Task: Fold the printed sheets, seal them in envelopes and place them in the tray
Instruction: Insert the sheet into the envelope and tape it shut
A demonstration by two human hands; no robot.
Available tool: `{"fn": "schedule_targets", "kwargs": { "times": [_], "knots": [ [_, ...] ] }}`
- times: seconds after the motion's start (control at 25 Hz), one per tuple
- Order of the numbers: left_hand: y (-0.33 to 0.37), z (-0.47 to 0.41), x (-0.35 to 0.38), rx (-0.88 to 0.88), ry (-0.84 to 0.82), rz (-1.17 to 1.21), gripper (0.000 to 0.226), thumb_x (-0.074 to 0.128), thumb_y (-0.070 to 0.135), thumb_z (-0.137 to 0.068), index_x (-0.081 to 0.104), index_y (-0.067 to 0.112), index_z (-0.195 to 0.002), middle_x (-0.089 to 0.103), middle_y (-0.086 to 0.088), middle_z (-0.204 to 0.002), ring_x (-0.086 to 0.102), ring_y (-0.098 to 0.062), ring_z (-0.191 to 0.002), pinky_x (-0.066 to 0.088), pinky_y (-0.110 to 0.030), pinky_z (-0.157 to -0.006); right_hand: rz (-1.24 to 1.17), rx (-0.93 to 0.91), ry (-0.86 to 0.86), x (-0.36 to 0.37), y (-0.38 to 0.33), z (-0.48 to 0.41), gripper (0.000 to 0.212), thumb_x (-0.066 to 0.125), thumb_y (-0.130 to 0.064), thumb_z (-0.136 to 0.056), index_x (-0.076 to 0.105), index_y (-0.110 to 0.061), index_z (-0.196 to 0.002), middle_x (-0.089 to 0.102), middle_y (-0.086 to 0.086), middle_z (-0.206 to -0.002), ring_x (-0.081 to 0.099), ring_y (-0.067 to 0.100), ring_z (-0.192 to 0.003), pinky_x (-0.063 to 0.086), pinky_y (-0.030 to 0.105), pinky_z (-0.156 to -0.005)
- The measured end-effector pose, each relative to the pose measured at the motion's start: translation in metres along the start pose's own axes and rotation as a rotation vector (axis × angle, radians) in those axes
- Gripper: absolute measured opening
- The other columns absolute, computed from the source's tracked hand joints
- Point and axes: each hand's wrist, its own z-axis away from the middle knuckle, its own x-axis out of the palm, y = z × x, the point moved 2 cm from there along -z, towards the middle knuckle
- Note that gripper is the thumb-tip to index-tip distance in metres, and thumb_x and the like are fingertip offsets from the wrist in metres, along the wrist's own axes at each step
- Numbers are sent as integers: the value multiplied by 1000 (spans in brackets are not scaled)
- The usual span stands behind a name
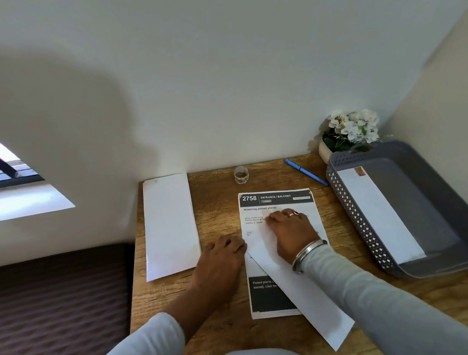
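A printed sheet (pixel 273 202) headed "2758" lies flat on the wooden desk (pixel 218 203). A folded white sheet (pixel 313 299) lies slanted across it. My right hand (pixel 292 231) rests on the upper end of that folded sheet, fingers bent, a ring on one finger. My left hand (pixel 222 258) sits on the desk at the printed sheet's left edge, its fingertips touching the paper. White envelopes (pixel 169 226) lie stacked at the desk's left side. At the right stands a grey tray (pixel 438 268) with one sealed envelope (pixel 379 214) inside.
A roll of tape (pixel 241 174) stands at the back of the desk, with a blue pen (pixel 306 171) to its right. A pot of white flowers (pixel 348 132) sits in the back right corner. Walls close the desk behind and at the right.
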Motion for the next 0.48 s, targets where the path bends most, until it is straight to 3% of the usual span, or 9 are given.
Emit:
{"fn": "schedule_targets", "kwargs": {
  "times": [0.24,0.48],
  "knots": [
    [2,1,-2,-14,-1,14,61,65,31,-92,44,16,-147,45,-5,-151,37,-29,-139,38,-47,-110,-31,-232,-35,13,-33,30,61,61,-13,-78,49,-19,-138,51,2,-140,43,28,-130,36,43,-107],
    [3,0,0,-33,-3,31,52,69,28,-86,57,15,-135,57,-5,-138,51,-29,-127,48,-48,-99,-69,-2,6,5,8,15,63,52,-9,-80,47,-22,-142,49,-3,-144,45,25,-129,39,41,-107]
  ]
}}
